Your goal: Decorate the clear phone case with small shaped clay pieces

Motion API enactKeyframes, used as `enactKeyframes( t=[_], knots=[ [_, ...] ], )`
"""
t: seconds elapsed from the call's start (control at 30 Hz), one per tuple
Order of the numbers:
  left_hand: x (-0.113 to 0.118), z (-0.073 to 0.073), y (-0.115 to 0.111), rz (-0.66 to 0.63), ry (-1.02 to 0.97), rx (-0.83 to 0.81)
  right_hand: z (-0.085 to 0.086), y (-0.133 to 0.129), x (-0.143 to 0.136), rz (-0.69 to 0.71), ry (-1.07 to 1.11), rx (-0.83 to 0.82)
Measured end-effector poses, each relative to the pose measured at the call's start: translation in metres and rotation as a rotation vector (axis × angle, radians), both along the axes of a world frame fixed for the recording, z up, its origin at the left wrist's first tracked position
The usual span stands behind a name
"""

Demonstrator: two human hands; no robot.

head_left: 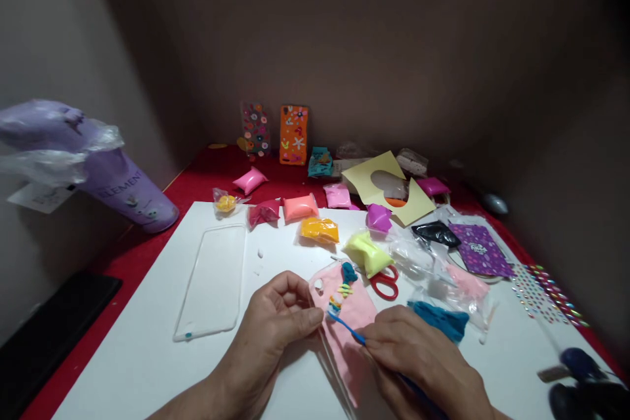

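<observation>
My left hand (281, 328) is closed on the left edge of a phone case (352, 335) covered in pale pink clay, thumb along its side. Small clay decorations (345, 285) in teal, yellow, orange and white sit near the case's top, beside its camera hole. In my right hand (418, 348) is a slim blue clay tool (347, 327); its tip touches or nearly touches the lower decoration. Part of its handle is hidden under my fingers. Red-handled scissors (384, 283) lie just beyond the case, partly under a pale yellow clay packet (368, 253).
A clear phone case (211, 282) lies left on the white board (147, 315). Several clay packets (319, 230) line the back. Teal clay (440, 320), a purple packet (480, 249) and gem stickers (541, 295) are right. A lilac bottle (132, 190) stands left; decorated cases (294, 134) stand behind.
</observation>
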State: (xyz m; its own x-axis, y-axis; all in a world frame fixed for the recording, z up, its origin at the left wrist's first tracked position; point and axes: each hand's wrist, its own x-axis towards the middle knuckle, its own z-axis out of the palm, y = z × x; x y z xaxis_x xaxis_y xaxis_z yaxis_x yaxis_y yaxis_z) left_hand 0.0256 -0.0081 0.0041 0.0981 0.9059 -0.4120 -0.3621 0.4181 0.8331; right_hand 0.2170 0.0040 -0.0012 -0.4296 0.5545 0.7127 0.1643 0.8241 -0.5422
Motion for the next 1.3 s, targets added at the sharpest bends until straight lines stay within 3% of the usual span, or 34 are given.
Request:
enactKeyframes(
  t=[0.93, 1.3],
  knots=[
    [0.0001, 0.0011, 0.0008, 0.008, 0.020, -0.023, -0.0019, -0.0019, 0.0025, -0.008, -0.061, 0.044],
    [-0.0004, 0.0025, 0.0018, 0.016, -0.103, -0.029, 0.0042, -0.0025, 0.0020, -0.024, -0.036, 0.024]
  ],
)
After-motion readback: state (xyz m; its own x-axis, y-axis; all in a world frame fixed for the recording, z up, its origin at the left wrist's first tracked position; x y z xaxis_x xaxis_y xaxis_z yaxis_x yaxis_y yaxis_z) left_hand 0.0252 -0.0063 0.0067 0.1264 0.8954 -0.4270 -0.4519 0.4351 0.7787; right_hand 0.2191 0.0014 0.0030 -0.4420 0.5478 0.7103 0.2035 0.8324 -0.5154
